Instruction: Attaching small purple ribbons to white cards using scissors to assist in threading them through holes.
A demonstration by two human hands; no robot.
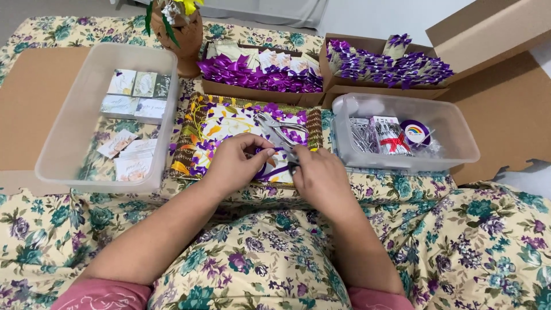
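A floral cloth (69, 229) carries two clear plastic bins (63, 149), two cardboard boxes of purple bows (261, 77) and a patterned tray (201, 129). Over the tray, the left hand (232, 166) and right hand (321, 178), each grip closed, pinch a purple ribbon (270, 167). Scissors (275, 127) lie just beyond.

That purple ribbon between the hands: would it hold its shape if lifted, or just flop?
The purple ribbon looks thin and curls in a loop, so it would probably flop. It seems very light, likely sliding easily. The left hand and right hand pinch it, perhaps because it would spring open otherwise.
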